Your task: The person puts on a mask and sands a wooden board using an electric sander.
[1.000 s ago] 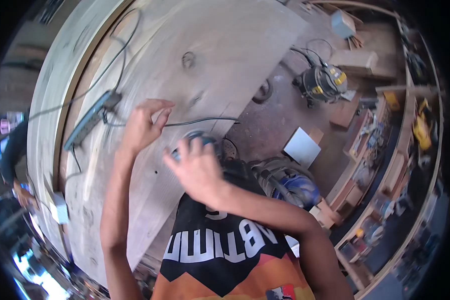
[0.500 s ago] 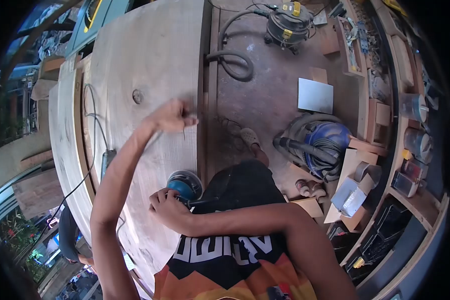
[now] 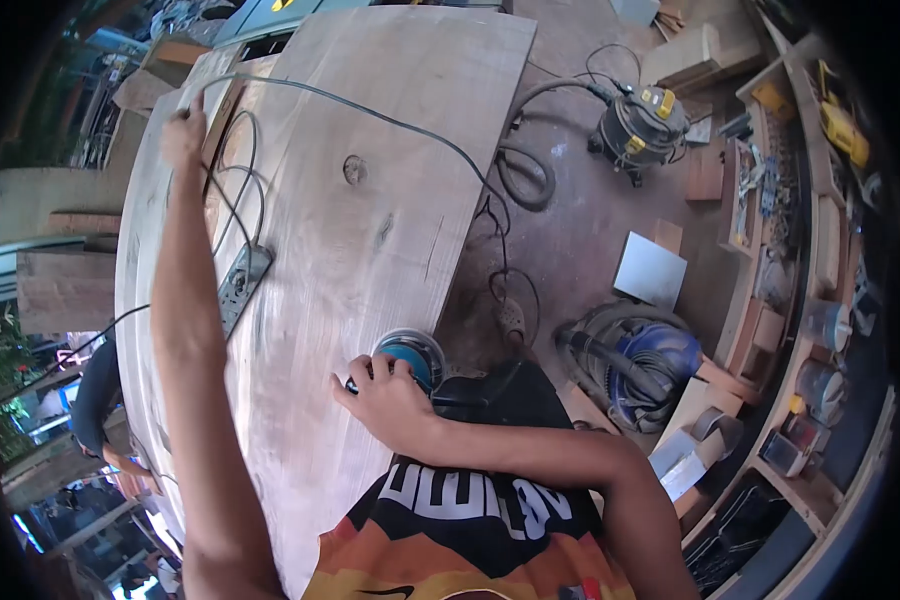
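Note:
My left hand (image 3: 183, 138) is stretched out over the far left side of the wide wooden slab, closed around a dark power cord (image 3: 370, 112). From that hand the cord arcs across the slab and drops over its right edge to the floor. My right hand (image 3: 388, 395) wraps around a teal random orbital sander (image 3: 407, 358) at the slab's near right edge, close to my lap. The sander lies tilted, its round pad turned away from me. Beside my left forearm a power strip (image 3: 242, 283) rests on the wooden slab (image 3: 320, 260), with cables attached.
On the floor to the right stand a black shop vacuum (image 3: 642, 128) with a hose and a blue vacuum (image 3: 660, 360). A white board (image 3: 650, 270) lies between them. Shelves (image 3: 770, 330) with jars line the right side. Another person (image 3: 98, 400) bends at the left.
My left hand has swung from near the slab's right edge out to the far left, drawing the cord across the slab. My right hand stays on the sander. The view has shifted.

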`<state>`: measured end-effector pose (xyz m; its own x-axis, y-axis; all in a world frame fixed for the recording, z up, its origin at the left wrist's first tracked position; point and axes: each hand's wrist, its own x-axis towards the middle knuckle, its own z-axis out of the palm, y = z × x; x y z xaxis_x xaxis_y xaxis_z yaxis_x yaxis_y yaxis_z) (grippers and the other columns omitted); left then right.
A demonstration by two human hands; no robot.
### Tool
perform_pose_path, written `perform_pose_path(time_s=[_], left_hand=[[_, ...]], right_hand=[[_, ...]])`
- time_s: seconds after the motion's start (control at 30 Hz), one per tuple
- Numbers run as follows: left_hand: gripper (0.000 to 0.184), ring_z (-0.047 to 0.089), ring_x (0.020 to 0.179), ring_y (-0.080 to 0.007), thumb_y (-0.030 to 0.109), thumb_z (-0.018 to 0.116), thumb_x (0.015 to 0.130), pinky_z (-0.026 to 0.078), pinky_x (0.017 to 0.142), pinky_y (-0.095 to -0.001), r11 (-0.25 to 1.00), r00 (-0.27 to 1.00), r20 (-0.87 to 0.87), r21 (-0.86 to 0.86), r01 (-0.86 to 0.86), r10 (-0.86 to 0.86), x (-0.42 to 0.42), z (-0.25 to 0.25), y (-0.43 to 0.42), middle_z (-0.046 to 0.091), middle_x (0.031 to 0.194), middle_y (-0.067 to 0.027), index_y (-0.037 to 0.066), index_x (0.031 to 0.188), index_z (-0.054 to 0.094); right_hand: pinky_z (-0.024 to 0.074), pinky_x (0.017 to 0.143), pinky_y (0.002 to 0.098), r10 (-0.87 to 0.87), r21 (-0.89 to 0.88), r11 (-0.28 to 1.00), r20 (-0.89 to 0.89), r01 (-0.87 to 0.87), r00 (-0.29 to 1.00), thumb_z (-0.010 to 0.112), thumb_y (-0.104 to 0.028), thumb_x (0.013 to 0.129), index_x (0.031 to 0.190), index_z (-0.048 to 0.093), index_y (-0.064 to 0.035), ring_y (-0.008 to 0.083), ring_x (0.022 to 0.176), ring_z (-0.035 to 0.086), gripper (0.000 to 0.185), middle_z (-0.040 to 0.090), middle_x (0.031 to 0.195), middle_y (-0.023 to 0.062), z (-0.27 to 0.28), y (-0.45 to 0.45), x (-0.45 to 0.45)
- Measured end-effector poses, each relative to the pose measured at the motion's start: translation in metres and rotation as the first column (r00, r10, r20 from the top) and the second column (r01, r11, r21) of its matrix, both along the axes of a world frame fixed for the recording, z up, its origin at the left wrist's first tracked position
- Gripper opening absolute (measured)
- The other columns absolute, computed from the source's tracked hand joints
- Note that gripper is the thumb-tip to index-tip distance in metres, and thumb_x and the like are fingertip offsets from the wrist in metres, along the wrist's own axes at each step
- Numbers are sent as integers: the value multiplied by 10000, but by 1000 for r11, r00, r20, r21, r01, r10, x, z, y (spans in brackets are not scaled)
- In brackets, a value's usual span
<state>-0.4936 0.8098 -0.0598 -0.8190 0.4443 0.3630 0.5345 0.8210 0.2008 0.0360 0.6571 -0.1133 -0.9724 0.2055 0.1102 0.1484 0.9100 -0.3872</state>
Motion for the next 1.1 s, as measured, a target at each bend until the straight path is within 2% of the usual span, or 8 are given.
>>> perform_pose_path(time_s=[0.1, 0.17, 0.23, 0.3, 0.4, 0.57, 0.8, 1.1], left_hand=[[710, 692, 1217, -351, 666, 717, 859, 523, 1034, -412, 964, 974, 189, -207, 167, -128, -71, -14, -62, 763, 1159, -224, 63, 1231, 765], [731, 690, 1218, -354, 613, 755, 863, 519, 1037, -413, 959, 949, 142, 21, 282, -282, 2, -14, -80, 730, 1259, -228, 48, 1324, 706], [467, 691, 1219, -312, 326, 754, 959, 528, 1017, -394, 823, 839, 136, 327, 464, -527, 123, 2, -107, 711, 1310, -213, 89, 1356, 690], [313, 726, 1116, -262, 211, 730, 954, 525, 984, -343, 780, 819, 41, 334, 529, -573, 220, 1, -155, 770, 1188, -122, 70, 1233, 753], [185, 726, 958, -161, 111, 731, 943, 541, 908, -314, 851, 857, 292, 452, 269, -426, 326, -56, -243, 785, 1001, -103, 11, 1092, 776], [146, 736, 914, -286, 48, 730, 900, 558, 866, -386, 794, 820, 565, 539, -281, -93, 470, -143, -367, 767, 970, -170, 4, 1031, 774], [165, 665, 1057, -364, -28, 708, 823, 520, 971, -454, 787, 953, 284, 562, -253, 104, 543, -174, -390, 711, 1035, -169, -5, 985, 729], [93, 681, 901, -350, -12, 695, 797, 546, 823, -433, 590, 961, 250, 797, -134, -120, 543, -178, -403, 687, 894, -164, -10, 890, 695]], right_hand=[[507, 710, 418, -14, -10, 1000, -1, 14, 1000, 642, -177, 895, 1474, 589, -192, 331, 940, 596, 581, 592, 1113, 161, 3, 12, 0], [498, 753, 447, -20, -3, 1000, 42, 20, 999, 636, -151, 881, 1512, 570, -234, 335, 953, 567, 640, 564, 1095, 151, 3, 23, -2], [497, 801, 468, -54, 43, 998, 81, 50, 995, 655, -162, 878, 1477, 588, -245, 345, 1028, 574, 609, 573, 1140, 145, 9, 41, -4], [508, 811, 480, -94, 94, 992, 134, 82, 987, 671, -185, 891, 1375, 626, -225, 354, 1073, 599, 488, 593, 1166, 144, 11, 64, -15], [530, 806, 525, -184, 146, 976, 162, 161, 969, 706, -175, 850, 1207, 642, -187, 388, 1058, 624, 363, 596, 1166, 156, 11, 104, -43], [559, 795, 539, -211, 193, 964, 124, 185, 970, 798, -201, 773, 1200, 625, -160, 420, 1064, 624, 463, 578, 1131, 174, 19, 137, -79], [557, 737, 522, 129, 165, 976, 83, -141, 988, 851, -221, 738, 1177, 620, -173, 408, 1035, 611, 499, 550, 1115, 157, 8, 68, -75], [558, 705, 516, 353, 169, 923, -12, -346, 936, 845, -241, 746, 1132, 639, -202, 388, 999, 619, 440, 564, 1094, 152, 6, -8, -102]])
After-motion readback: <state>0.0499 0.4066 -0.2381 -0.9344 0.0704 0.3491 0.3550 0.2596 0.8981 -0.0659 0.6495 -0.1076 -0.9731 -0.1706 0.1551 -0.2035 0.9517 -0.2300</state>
